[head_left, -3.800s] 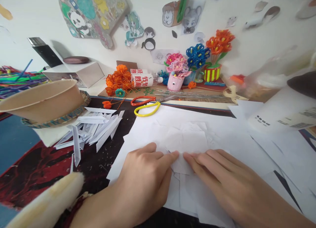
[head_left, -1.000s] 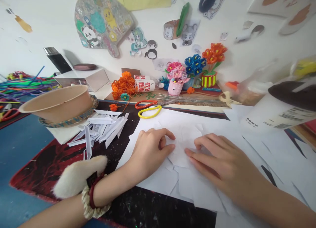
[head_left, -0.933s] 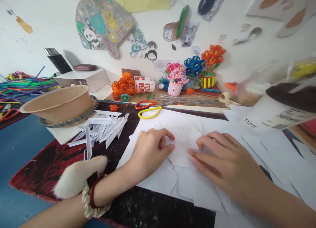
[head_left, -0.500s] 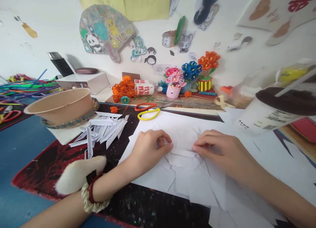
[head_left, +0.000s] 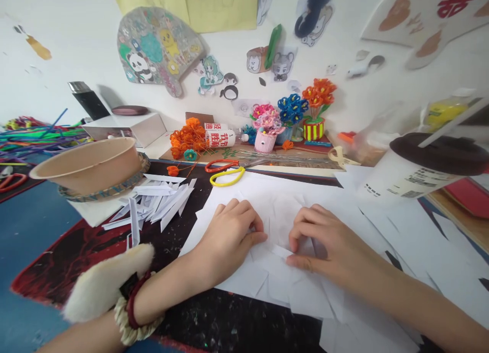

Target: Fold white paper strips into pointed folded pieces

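Note:
A small folded strip of white paper (head_left: 280, 250) lies tilted between my hands, over several overlapping white sheets (head_left: 244, 281). My left hand (head_left: 235, 236) is closed in a pinch at the strip's left end, thumb against the fingertips. At its right end, my right hand (head_left: 321, 241) has curled fingers, with the thumb and index finger on the paper. To the left, a pile of folded paper strips (head_left: 156, 200) rests on the dark mat. Scissors with red and yellow handles (head_left: 227, 177) lie beyond the sheets.
A tan bowl (head_left: 87, 164) stands at the left, behind a white furry object (head_left: 109, 281) beside my left wrist. At the right is a lidded cup with a straw (head_left: 412, 169). Orange flowers (head_left: 187, 139) and a pink flowerpot (head_left: 265, 140) line the back.
The strip between my hands has tilted, its right end now nearer me. My right thumb has moved down and left, and the right fingers have spread from it. The view has shifted slightly.

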`<move>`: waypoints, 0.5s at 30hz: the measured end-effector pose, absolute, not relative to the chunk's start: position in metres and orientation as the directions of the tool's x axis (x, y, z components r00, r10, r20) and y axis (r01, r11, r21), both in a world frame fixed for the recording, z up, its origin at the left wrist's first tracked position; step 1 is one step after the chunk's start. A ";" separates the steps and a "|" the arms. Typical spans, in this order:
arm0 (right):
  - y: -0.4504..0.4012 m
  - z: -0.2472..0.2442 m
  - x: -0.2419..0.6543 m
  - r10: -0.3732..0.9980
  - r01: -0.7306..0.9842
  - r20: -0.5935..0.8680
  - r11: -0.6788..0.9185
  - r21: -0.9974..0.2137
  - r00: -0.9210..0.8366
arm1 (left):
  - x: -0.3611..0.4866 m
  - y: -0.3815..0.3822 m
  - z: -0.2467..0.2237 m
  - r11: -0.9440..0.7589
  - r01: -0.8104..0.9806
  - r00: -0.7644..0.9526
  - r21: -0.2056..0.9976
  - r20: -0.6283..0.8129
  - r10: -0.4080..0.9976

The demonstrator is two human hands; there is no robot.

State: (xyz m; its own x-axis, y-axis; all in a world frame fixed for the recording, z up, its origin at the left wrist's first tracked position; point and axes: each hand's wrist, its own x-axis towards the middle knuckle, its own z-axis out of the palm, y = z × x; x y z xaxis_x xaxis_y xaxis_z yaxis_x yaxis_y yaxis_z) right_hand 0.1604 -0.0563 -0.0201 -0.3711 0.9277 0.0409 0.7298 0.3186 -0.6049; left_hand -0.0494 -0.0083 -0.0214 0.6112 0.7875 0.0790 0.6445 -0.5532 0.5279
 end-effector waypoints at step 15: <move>-0.063 -0.016 0.156 1.000 0.523 0.006 0.008 -0.852 -0.007 | -0.049 -0.015 -0.012 -0.486 0.477 0.427 0.733 0.290 0.856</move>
